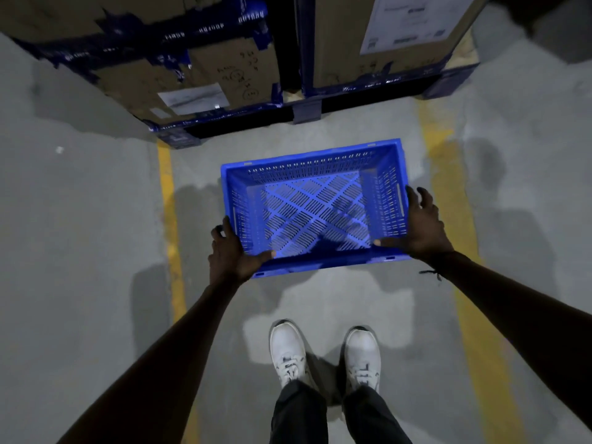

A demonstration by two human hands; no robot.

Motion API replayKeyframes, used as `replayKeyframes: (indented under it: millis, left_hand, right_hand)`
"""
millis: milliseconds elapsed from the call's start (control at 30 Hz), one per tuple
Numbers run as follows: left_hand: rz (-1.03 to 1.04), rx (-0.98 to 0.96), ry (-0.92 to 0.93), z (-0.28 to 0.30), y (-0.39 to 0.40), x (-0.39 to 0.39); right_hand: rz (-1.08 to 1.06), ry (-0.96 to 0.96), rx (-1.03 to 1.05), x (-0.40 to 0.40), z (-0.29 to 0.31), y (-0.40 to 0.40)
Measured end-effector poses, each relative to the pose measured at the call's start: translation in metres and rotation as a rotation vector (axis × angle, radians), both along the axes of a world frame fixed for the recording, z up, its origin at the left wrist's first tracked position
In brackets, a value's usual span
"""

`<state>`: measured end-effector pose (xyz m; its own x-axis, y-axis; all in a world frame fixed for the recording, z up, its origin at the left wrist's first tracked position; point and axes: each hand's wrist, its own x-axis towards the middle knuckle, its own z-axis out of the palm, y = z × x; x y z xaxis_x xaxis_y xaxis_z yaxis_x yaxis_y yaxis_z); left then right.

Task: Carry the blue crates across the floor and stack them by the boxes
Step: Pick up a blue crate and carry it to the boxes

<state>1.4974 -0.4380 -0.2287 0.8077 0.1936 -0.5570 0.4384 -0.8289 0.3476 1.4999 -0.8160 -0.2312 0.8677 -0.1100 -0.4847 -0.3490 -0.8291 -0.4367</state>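
Observation:
An empty blue crate (315, 174) with slotted walls and a lattice floor is out in front of me, above the grey floor, between two yellow lines. My left hand (229, 251) grips its near left corner, thumb hooked over the rim. My right hand (419, 224) holds the near right corner, thumb inside the crate and fingers spread along the outer side wall. Just beyond the crate stand large cardboard boxes (205, 75) on dark pallets.
A second cardboard box (346, 40) with a white label stands at the back right, with a dark gap between the two. Yellow floor lines (168, 200) run along both sides of the crate. My white shoes (288, 350) stand behind the crate.

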Motion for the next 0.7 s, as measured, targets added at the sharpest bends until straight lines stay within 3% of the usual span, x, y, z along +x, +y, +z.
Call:
replayKeyframes:
  millis: [433, 700]
  left_hand:
    - [-0.042, -0.275, -0.338, 0.399, -0.052, -0.03]
    - [-0.148, -0.354, -0.455, 0.553, -0.066, -0.07]
  right_hand:
    - [-0.081, -0.273, 0.207, -0.041, 0.393, 0.006]
    - [-0.19, -0.459, 0.199, -0.133, 0.54, -0.016]
